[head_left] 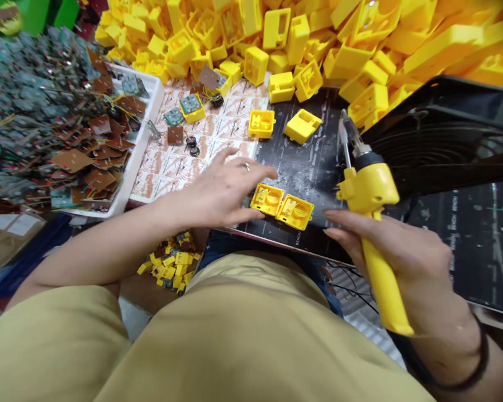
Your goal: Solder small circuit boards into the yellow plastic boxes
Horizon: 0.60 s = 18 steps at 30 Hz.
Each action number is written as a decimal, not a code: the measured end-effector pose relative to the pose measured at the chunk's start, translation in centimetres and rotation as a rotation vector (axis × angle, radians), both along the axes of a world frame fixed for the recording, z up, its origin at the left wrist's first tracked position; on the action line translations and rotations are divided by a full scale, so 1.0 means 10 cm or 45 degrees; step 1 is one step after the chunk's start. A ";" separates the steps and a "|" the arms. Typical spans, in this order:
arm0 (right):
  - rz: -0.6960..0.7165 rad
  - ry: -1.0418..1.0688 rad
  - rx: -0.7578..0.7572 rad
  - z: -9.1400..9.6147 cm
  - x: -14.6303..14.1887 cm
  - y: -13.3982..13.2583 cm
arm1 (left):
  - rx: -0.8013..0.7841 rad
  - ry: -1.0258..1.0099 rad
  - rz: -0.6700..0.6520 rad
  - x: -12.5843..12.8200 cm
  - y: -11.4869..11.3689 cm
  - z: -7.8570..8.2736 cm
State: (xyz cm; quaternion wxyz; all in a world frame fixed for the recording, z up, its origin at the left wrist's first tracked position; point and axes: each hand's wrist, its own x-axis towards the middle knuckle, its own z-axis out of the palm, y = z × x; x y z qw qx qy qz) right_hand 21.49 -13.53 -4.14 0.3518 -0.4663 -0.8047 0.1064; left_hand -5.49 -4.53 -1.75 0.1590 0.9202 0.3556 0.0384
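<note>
Head view: left hand (230,187) loosely spread, two open yellow plastic casings (281,206) just right of it, contact unclear. Right hand (411,262) grasps yellow soldering gun (375,184). Black benchtop (293,167) beneath left fingertips; yellow casing heap (255,64) beyond; white tray (140,149) of circuit boards (71,159) to its left.

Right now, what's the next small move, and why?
Probably steady the nearest yellow box with the left hand: that hand is right beside it and looks free, while the right hand holds the soldering iron, clear of the box.
</note>
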 end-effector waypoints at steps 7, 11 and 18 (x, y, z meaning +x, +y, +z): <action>0.054 -0.006 0.175 -0.43 -0.17 0.18 | 0.095 -0.226 0.224 -0.04 0.11 0.01; 0.026 0.127 0.116 -0.38 -0.23 0.11 | 0.122 -0.559 0.580 -0.46 0.13 0.29; 0.185 0.087 0.168 -0.39 -0.54 0.15 | 0.051 -0.217 0.604 -0.73 0.08 -0.11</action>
